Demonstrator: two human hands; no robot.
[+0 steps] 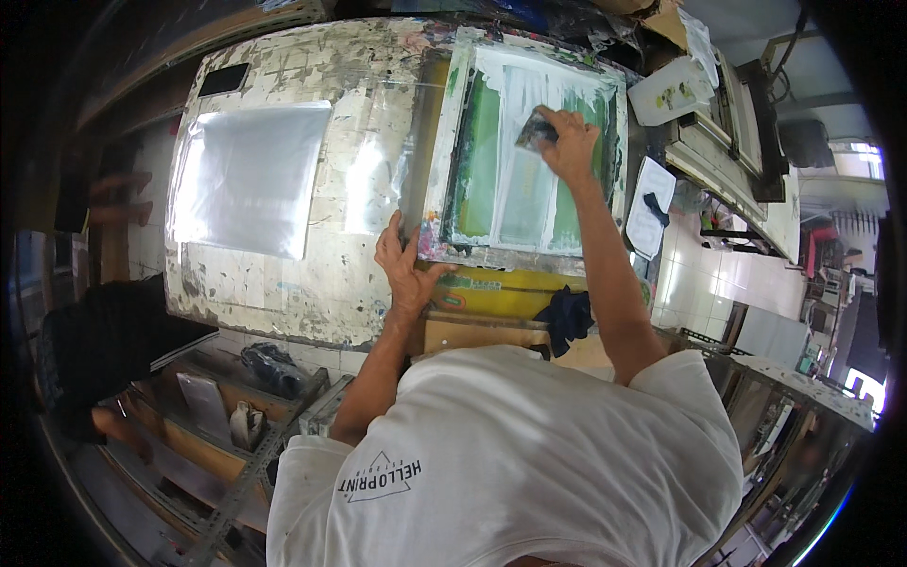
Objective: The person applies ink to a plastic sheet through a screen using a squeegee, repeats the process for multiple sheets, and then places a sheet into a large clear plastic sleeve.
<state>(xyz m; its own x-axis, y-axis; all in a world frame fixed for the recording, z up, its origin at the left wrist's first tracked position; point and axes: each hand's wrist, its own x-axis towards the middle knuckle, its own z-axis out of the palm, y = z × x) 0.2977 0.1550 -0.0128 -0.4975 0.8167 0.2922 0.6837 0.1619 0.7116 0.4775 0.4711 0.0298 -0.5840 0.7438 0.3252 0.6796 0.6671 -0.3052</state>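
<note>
A screen printing frame [444,156] with green mesh [484,104] lies on the paint-stained table. White ink [501,66] is smeared along its far end and in streaks down the mesh. Over the middle of the mesh, my right hand [572,146] grips a small dark squeegee [535,130]; the fingers cover part of it. My left hand [406,269] rests at the near left corner of the frame, fingers spread, thumb along its near edge. I cannot make out anything held in it.
Clear plastic sheets [250,180] lie stacked on the table's left, near a black phone-like slab [224,79]. A white container [671,92] stands beyond the frame's right side, above a white tray [650,208]. A dark cloth [567,319] hangs near my body. Another person in dark clothes [104,340] is at left.
</note>
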